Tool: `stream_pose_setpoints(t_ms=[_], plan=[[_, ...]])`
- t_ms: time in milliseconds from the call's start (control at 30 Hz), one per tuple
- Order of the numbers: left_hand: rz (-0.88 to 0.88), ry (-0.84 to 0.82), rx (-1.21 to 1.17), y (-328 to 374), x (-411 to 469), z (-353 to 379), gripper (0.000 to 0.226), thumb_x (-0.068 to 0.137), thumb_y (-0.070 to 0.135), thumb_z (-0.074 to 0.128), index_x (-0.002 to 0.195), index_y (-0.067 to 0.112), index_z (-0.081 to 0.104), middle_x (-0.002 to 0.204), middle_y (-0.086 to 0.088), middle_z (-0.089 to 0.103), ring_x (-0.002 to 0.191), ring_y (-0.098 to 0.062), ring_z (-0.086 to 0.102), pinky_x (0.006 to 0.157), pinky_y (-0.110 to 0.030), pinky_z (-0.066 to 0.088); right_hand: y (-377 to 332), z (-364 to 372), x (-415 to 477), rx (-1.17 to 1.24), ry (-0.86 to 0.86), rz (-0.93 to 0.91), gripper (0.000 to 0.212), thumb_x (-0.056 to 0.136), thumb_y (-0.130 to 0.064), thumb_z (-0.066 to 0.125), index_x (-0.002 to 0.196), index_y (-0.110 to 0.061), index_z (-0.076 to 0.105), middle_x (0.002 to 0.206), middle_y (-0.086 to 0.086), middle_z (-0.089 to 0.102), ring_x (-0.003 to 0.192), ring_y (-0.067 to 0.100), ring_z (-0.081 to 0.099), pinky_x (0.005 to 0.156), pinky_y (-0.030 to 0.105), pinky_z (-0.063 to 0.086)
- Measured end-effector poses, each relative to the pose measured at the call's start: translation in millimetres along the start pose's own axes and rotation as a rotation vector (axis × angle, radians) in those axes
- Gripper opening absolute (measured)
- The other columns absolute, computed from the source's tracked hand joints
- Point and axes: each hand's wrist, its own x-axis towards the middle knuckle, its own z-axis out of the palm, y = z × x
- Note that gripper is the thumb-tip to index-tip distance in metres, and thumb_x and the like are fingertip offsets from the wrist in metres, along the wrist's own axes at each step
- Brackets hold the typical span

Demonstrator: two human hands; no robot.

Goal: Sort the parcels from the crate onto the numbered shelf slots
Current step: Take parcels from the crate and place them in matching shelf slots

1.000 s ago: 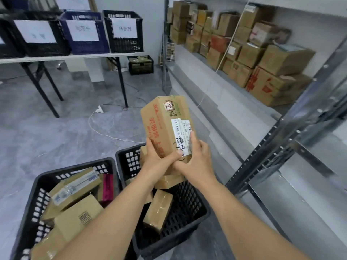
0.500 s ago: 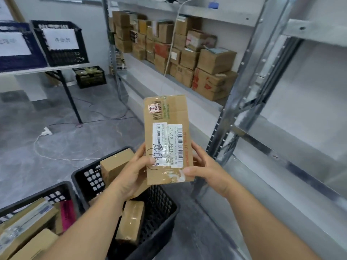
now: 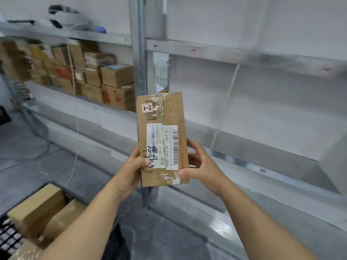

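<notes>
A tall brown cardboard parcel [image 3: 170,113] with white shipping labels and handwritten marks stands upright in front of me, held by both hands. My left hand [image 3: 129,170] grips its lower left edge, thumb on the label. My right hand [image 3: 201,167] grips its lower right edge, thumb on the taped bottom corner. Behind the parcel is a metal shelf unit [image 3: 244,55] with bare grey boards. The black crate [image 3: 11,239] sits at the bottom left with brown parcels [image 3: 37,209] in it.
A shelf upright [image 3: 139,53] stands just behind the parcel. To the left, the neighbouring shelf bay holds several stacked cardboard boxes [image 3: 90,77]. A thin white cord [image 3: 76,117] hangs down there. Grey floor [image 3: 37,166] lies between crate and shelves.
My view has swung right and up toward the shelf. The parcel stays in both hands, now upright with its label facing me. The crate has slid to the bottom left corner.
</notes>
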Motion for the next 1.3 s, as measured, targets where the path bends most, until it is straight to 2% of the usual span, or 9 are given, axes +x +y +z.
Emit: stream_pose_setpoints(t_ms=[167,300,367,467,567,667,833,1033,1300], plan=[[0.084,-0.065,0.143,17.2,-4.0,73.6,0.078,0.062,0.033,0.061,0.137,0.03,0.042,0.121,0.002,0.067,0.112,-0.023,0.063,0.098,-0.046,0.047,-16.0,-58.0,-54.9,-0.021,0.109,-0.055,0.089,0.054,-0.031,0.082,0.126,-0.059,0.038,0.117,-0.008,0.067,0.109,0.009,0.063,0.088,0.028,0.053],[0.181,-0.018,0.241,35.5,-11.5,124.9,0.086,0.062,0.035,0.063,0.143,0.035,0.035,0.128,0.008,0.061,0.118,-0.013,0.057,0.101,-0.04,0.045,-29.6,-102.4,-95.3,0.0,0.19,-0.12,0.092,0.059,-0.015,0.079,0.133,-0.047,0.037,0.111,-0.002,0.069,0.102,0.009,0.066,0.076,0.018,0.053],[0.232,0.0,0.346,42.6,-14.1,147.4,0.078,0.076,0.029,0.066,0.146,0.032,0.032,0.14,0.005,0.051,0.126,-0.011,0.05,0.106,-0.039,0.041,-37.5,-123.4,-113.8,-0.005,0.24,-0.157,0.09,0.058,-0.015,0.079,0.131,-0.048,0.038,0.113,0.0,0.066,0.101,0.008,0.066,0.076,0.017,0.052],[0.343,0.049,0.5,50.1,-15.2,178.0,0.061,0.092,0.019,0.059,0.146,0.029,0.032,0.141,0.003,0.048,0.125,-0.008,0.048,0.104,-0.034,0.042,-48.1,-155.1,-139.7,-0.034,0.307,-0.2,0.091,0.057,-0.019,0.081,0.133,-0.048,0.038,0.114,0.003,0.066,0.1,0.009,0.066,0.078,0.02,0.053],[0.446,0.054,0.689,59.2,-12.9,201.9,0.061,0.092,0.028,0.06,0.146,0.03,0.032,0.139,0.006,0.047,0.124,-0.007,0.046,0.105,-0.037,0.041,-61.2,-184.9,-161.0,-0.089,0.374,-0.236,0.094,0.056,-0.026,0.081,0.136,-0.047,0.036,0.115,0.0,0.066,0.102,0.009,0.066,0.082,0.025,0.055],[0.53,0.043,0.874,71.2,-5.6,221.2,0.065,0.089,0.038,0.061,0.146,0.032,0.031,0.142,0.008,0.046,0.126,-0.005,0.044,0.107,-0.035,0.039,-76.1,-211.9,-173.7,-0.12,0.438,-0.261,0.097,0.056,-0.026,0.081,0.14,-0.044,0.035,0.115,-0.002,0.066,0.101,0.007,0.066,0.081,0.023,0.052],[0.65,0.026,1.067,98.6,16.8,245.8,0.068,0.088,0.048,0.057,0.147,0.033,0.027,0.145,0.006,0.043,0.129,-0.01,0.042,0.106,-0.04,0.04,-102.6,-248.2,-176.0,-0.148,0.505,-0.315,0.103,0.052,-0.03,0.084,0.141,-0.044,0.033,0.113,0.001,0.069,0.103,0.014,0.067,0.093,0.036,0.05],[0.732,0.044,1.213,131.6,66.1,265.5,0.068,0.09,0.049,0.053,0.149,0.033,0.023,0.149,0.006,0.036,0.124,-0.018,0.048,0.097,-0.038,0.044,-129.8,-284.2,-159.8,-0.19,0.58,-0.369,0.094,0.073,-0.002,0.077,0.146,-0.037,0.03,0.113,-0.001,0.07,0.102,0.012,0.067,0.083,0.022,0.05],[0.808,0.013,1.233,167.9,166.4,278.5,0.069,0.091,0.046,0.054,0.15,0.026,0.024,0.151,0.001,0.034,0.134,-0.019,0.037,0.106,-0.036,0.034,-160.5,-327.0,-90.2,-0.275,0.7,-0.387,0.093,0.07,-0.013,0.082,0.143,-0.041,0.032,0.108,0.0,0.071,0.1,0.012,0.068,0.089,0.03,0.051]])
